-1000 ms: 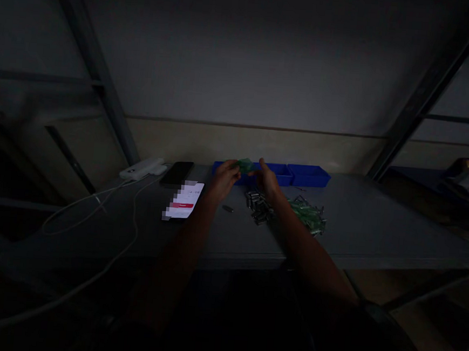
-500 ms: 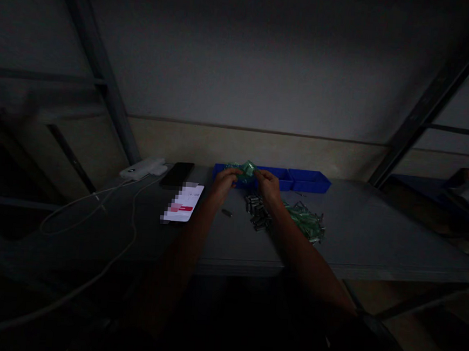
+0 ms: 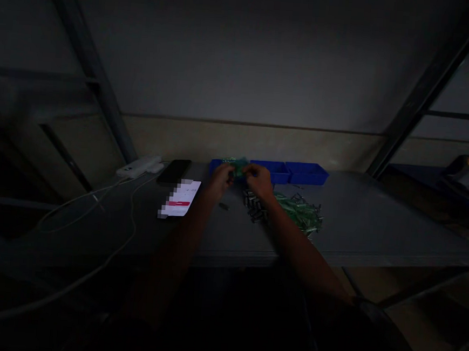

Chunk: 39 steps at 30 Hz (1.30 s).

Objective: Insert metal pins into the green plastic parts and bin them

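Observation:
My left hand (image 3: 222, 178) and my right hand (image 3: 258, 179) meet over the grey table (image 3: 368, 224), both with fingers closed on a small green piece (image 3: 240, 167) held between them in front of the blue trays (image 3: 305, 173). Just below my right hand lies a heap of small dark metal parts (image 3: 253, 206). To its right is a pile of green parts (image 3: 299, 211). A single small dark part (image 3: 224, 206) lies under my left hand. The scene is very dim.
A lit phone (image 3: 180, 198) lies left of my hands, with a dark phone (image 3: 173, 171) and a white charger block (image 3: 138, 166) behind it. White cables (image 3: 94, 202) trail off the table's left edge. Metal frame posts stand at both sides.
My hands have drawn closer together around the green piece and dropped a little. The camera view has shifted slightly.

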Available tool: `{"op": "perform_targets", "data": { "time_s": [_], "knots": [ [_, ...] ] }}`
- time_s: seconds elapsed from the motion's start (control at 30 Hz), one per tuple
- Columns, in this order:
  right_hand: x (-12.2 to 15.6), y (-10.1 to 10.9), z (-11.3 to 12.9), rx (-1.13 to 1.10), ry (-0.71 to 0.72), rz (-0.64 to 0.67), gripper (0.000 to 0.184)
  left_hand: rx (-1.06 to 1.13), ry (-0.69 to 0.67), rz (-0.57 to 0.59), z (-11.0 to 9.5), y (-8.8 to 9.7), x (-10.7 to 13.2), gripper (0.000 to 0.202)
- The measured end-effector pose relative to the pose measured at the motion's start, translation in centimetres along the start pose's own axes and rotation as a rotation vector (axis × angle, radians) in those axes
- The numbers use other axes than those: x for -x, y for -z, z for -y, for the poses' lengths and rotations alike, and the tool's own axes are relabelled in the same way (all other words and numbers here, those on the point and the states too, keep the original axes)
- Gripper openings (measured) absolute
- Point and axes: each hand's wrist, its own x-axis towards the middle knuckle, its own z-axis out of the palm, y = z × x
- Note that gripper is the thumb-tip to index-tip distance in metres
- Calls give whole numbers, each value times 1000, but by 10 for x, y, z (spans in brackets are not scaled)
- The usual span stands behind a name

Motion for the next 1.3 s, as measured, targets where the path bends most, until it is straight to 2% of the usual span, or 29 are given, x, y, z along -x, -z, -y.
{"op": "perform_targets", "data": {
  "time_s": [0.2,0.37,0.47,0.57,0.67,0.77,0.8,0.9,1.0,1.2,1.3],
  "knots": [
    [-5,1,-3,31,-155,-104,15,-54,-114,-4,-6,-4,7,22],
    [-8,2,-5,-140,-258,-125,42,-123,-195,3,-2,-3,5,20],
    [-10,-1,-10,-203,-312,-122,46,-186,-246,9,-1,-3,4,22],
    [-12,-4,-17,-160,-321,-131,36,-267,-314,18,-1,-3,5,26],
    [-12,-3,-18,-67,-240,-169,30,-367,-344,-5,-1,-5,5,25],
    [-8,1,-12,52,-97,-141,28,-393,-278,-31,-1,-6,4,7],
    [-7,1,-9,91,-57,-114,27,-370,-225,-43,0,-5,4,8],
    [-3,0,-5,171,27,-42,25,-242,-8,-75,-1,-2,1,42],
    [-1,-2,-7,199,61,0,25,-155,121,-67,-2,2,-1,55],
    [-3,-1,-9,221,39,11,29,-67,151,-18,-6,2,2,38],
    [-2,1,-6,190,28,13,37,-36,103,-57,-5,0,4,23]
  ]
}}
